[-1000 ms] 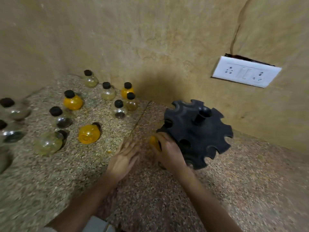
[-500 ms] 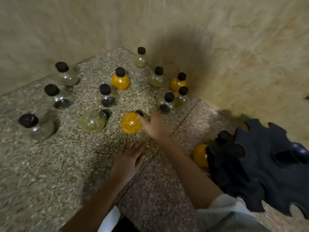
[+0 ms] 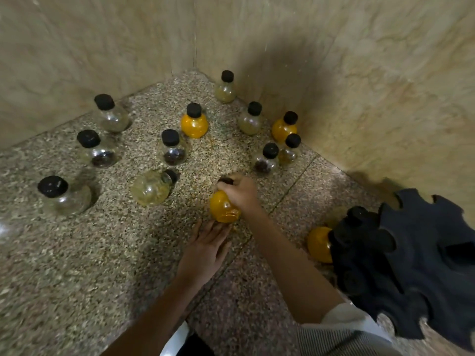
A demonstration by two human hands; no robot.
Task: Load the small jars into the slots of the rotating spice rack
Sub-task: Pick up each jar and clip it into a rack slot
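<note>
My right hand (image 3: 241, 192) grips the neck of a small orange jar (image 3: 223, 208) with a black cap, held tilted just above the speckled counter (image 3: 77, 265). My left hand (image 3: 205, 249) rests flat and open on the counter right below that jar. The black rotating spice rack (image 3: 416, 273) fills the lower right; one orange jar (image 3: 318, 244) sits in a slot on its left side. Several more black-capped jars stand on the counter, among them an orange jar (image 3: 194, 124) and a yellowish jar lying on its side (image 3: 151, 187).
Beige stone walls (image 3: 359, 86) meet in a corner close behind the jars. A clear jar (image 3: 64, 196) stands at the far left and a pair of jars (image 3: 276, 156) near the right wall. A counter seam runs diagonally between jars and rack.
My right hand left the rack, reached left to the orange jar lying on its side, gripped its neck and drew it toward me. The view swung left; my left hand stayed flat.
</note>
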